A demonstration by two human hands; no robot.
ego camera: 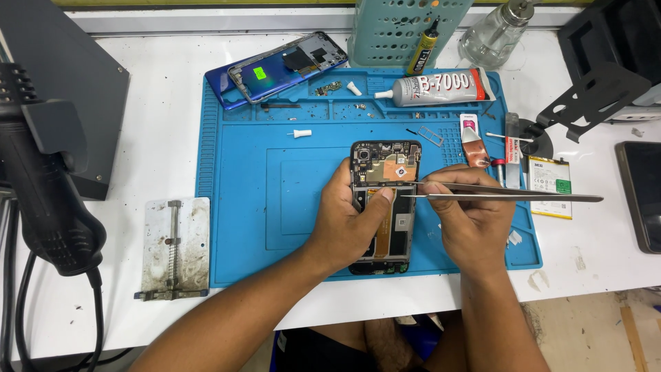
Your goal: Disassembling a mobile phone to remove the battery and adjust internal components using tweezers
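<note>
An opened black phone lies face down on the blue work mat, its circuit board and copper shielding exposed. My left hand grips the phone's left side, with the thumb pressed on its middle. My right hand pinches metal tweezers, whose tips point left onto the phone beside my left thumb.
A blue phone back and frame lie at the mat's top left. A glue tube, a thin black glue tube, a glass bottle, a battery, a metal clamp plate, a hot-air handle and a dark tablet surround the mat.
</note>
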